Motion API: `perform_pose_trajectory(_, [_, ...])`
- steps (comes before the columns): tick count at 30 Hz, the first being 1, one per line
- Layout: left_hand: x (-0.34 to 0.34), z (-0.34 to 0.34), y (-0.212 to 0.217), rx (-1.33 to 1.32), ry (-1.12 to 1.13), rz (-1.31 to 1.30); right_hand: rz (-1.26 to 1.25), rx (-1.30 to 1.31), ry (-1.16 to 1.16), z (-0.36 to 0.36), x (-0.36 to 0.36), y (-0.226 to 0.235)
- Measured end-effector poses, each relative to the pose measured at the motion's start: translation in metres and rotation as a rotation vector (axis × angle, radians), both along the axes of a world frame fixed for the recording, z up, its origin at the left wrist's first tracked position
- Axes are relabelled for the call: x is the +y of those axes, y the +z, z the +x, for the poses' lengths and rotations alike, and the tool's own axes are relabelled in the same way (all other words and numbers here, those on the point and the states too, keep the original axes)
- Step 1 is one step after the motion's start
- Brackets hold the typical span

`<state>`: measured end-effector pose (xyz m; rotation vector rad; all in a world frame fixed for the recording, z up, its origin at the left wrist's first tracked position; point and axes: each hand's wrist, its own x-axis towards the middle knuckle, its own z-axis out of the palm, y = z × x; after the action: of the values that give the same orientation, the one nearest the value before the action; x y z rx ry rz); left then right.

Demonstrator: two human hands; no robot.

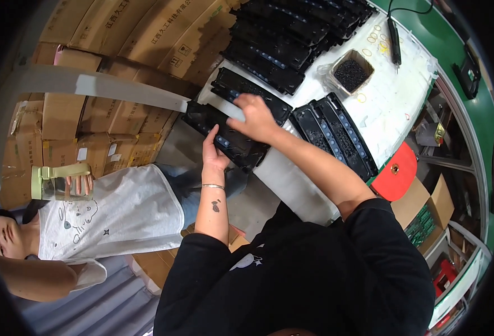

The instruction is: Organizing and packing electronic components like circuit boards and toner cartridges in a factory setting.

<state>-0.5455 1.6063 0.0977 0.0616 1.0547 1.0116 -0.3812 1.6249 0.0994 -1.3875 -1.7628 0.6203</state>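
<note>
Left hand [216, 158] clasps a panel [205, 119], seemingly unfinished; right hand [255, 119], half-curled, is over it, hold unclear. Whether other panels [266, 66] beyond are done isn't visible.

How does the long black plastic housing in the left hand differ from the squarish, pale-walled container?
The long black plastic housing is in the left hand; the squarish, pale-walled container stands on the white tabletop. The housing is elongated, the container compact. The housing is black; the container's walls are pale, its contents black.
</note>
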Motion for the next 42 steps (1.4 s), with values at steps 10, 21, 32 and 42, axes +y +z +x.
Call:
perform_pose_trajectory(10, [-0.005,0.002,-0.004,-0.003,-0.073,0.044,-0.388,-0.436,-0.056,0.003,0.045,-0.01])
perform_pose_trajectory(21, [0.005,0.018,-0.001,0.147,-0.023,0.063,-0.658,0.023,0.228,0.015,0.074,-0.018])
perform_pose_trajectory(32, [-0.033,-0.013,-0.011,0.23,-0.475,0.569,-0.456,0.702,-0.081,0.1,-0.069,0.058])
perform_pose_trajectory(42, [0.014,0.072,-0.038,0.51,-0.872,0.952,-0.39,1.044,-0.478,0.162,-0.159,0.061])
